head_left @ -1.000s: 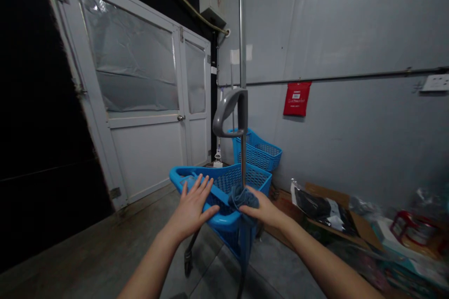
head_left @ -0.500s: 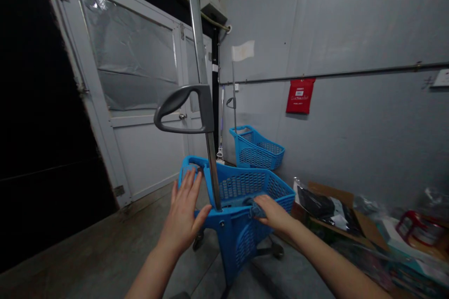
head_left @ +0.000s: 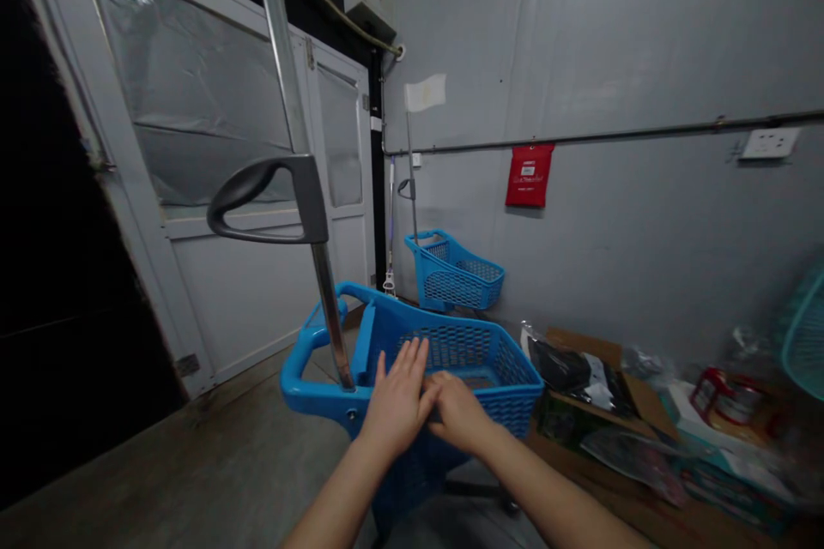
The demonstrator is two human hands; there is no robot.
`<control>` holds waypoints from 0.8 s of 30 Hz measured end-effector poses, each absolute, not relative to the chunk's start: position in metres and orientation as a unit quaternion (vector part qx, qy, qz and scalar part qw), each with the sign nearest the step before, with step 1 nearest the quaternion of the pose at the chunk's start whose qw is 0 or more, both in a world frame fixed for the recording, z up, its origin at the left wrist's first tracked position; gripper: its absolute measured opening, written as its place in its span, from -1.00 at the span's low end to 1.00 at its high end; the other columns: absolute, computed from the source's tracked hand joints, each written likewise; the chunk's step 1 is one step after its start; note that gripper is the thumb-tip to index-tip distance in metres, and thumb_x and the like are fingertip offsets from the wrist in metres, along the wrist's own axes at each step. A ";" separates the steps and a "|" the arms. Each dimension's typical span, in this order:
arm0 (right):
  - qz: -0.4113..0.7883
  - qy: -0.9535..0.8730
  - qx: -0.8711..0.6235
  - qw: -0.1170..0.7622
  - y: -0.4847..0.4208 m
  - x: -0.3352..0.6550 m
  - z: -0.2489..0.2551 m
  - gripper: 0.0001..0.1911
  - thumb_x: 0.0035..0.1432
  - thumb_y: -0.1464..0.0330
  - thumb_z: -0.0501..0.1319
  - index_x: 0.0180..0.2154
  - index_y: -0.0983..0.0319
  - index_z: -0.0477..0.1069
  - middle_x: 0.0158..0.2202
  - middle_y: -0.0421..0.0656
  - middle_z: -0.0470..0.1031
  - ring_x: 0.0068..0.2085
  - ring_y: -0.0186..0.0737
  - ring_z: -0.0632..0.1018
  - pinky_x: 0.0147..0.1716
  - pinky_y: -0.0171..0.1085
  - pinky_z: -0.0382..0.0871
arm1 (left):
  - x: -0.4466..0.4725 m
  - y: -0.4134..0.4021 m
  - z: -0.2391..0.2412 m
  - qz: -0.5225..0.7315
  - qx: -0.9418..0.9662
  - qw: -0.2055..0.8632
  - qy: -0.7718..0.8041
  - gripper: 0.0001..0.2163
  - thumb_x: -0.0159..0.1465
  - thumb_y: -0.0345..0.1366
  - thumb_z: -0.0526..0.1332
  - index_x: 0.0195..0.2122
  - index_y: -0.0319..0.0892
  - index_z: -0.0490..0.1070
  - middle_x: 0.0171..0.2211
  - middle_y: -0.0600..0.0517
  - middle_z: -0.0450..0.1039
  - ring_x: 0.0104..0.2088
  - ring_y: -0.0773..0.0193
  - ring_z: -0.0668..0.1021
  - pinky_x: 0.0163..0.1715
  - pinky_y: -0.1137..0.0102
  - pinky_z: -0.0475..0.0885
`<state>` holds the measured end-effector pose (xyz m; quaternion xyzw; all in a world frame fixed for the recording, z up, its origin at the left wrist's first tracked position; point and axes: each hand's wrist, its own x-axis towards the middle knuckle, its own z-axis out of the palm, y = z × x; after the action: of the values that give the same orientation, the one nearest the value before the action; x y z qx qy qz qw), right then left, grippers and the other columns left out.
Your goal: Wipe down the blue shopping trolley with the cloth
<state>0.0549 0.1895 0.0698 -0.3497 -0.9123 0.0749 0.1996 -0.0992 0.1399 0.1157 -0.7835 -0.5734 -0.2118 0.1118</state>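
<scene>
My left hand is over the near rim of a blue shopping cart, its fingers stretched out and held together. Right beside it, touching or nearly so, my right hand is closed, fingers curled. The blue cloth seen in it just before is hidden now by the hands. The cart has a mesh basket and a looped push handle. A metal pole rises from its near end and carries a grey plastic grip.
Behind stands a second blue cart with a white flag on its pole. White doors are at left. On the right are an open cardboard box and plastic-wrapped goods. A red pouch hangs on the grey wall.
My left hand has moved right and away from the cart's push handle, to meet my right hand. My right hand has shifted slightly left. The view has turned right, and the cart's pole now appears further left.
</scene>
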 end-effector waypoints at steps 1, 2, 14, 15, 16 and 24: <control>0.074 -0.914 -0.347 0.198 0.188 0.049 0.070 -0.48 0.00 0.33 0.32 0.04 0.23 0.35 0.00 -0.05 0.42 0.03 -0.03 0.37 0.07 -0.13 0.20 | -0.101 0.145 0.115 -0.209 -0.761 0.118 -0.602 -0.42 0.39 -0.08 -0.06 0.37 -0.12 -0.20 0.34 -0.12 0.01 0.33 0.04 0.09 0.24 -0.15 0.02; 0.072 -0.914 -0.347 0.197 0.188 0.046 0.070 -0.48 0.01 0.32 0.33 0.04 0.24 0.34 -0.01 -0.04 0.42 0.02 -0.03 0.38 0.06 -0.12 0.21 | -0.104 0.149 0.116 -0.206 -0.740 0.126 -0.628 -0.43 0.39 -0.08 -0.07 0.37 -0.12 -0.17 0.34 -0.13 0.02 0.33 0.01 0.09 0.22 -0.19 0.01; 0.043 -0.884 -0.440 0.151 0.198 0.202 0.037 -0.43 -0.04 0.46 0.31 0.06 0.19 0.34 0.02 -0.02 0.42 0.05 0.02 0.39 0.07 -0.04 0.23 | -0.136 0.168 0.108 -0.145 -0.714 0.189 -0.658 -0.36 0.35 0.07 -0.11 0.32 -0.27 0.03 0.25 -0.25 0.20 0.30 -0.11 0.16 0.23 -0.17 -0.07; 0.040 -0.881 -0.447 0.151 0.196 0.217 0.033 -0.43 -0.05 0.47 0.30 0.06 0.19 0.34 0.03 -0.01 0.41 0.06 0.03 0.39 0.09 -0.02 0.22 | -0.136 0.169 0.108 -0.143 -0.713 0.193 -0.659 -0.35 0.35 0.08 -0.10 0.32 -0.27 0.04 0.24 -0.25 0.22 0.30 -0.11 0.17 0.23 -0.16 -0.08; 0.036 -0.878 -0.451 0.154 0.193 0.229 0.028 -0.43 -0.06 0.48 0.29 0.06 0.20 0.34 0.04 0.00 0.41 0.08 0.04 0.39 0.11 -0.01 0.20 | -0.135 0.169 0.107 -0.142 -0.713 0.197 -0.658 -0.35 0.34 0.08 -0.10 0.32 -0.28 0.05 0.24 -0.26 0.23 0.29 -0.11 0.17 0.23 -0.16 -0.10; 0.015 -0.839 -0.479 0.257 0.160 0.187 0.013 -0.58 0.11 0.40 0.17 0.04 0.25 0.38 0.00 0.05 0.45 0.03 0.03 0.44 0.06 0.01 0.29 | -0.139 0.172 0.102 -0.115 -0.702 0.207 -0.672 -0.33 0.33 0.11 -0.10 0.31 -0.28 0.07 0.20 -0.29 0.28 0.25 -0.12 0.25 0.23 -0.13 -0.10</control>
<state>0.1868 0.1599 0.0132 -0.4795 -0.8390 0.0151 0.2567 -0.1394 0.1723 0.1016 -0.7018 -0.6719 -0.1147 0.2068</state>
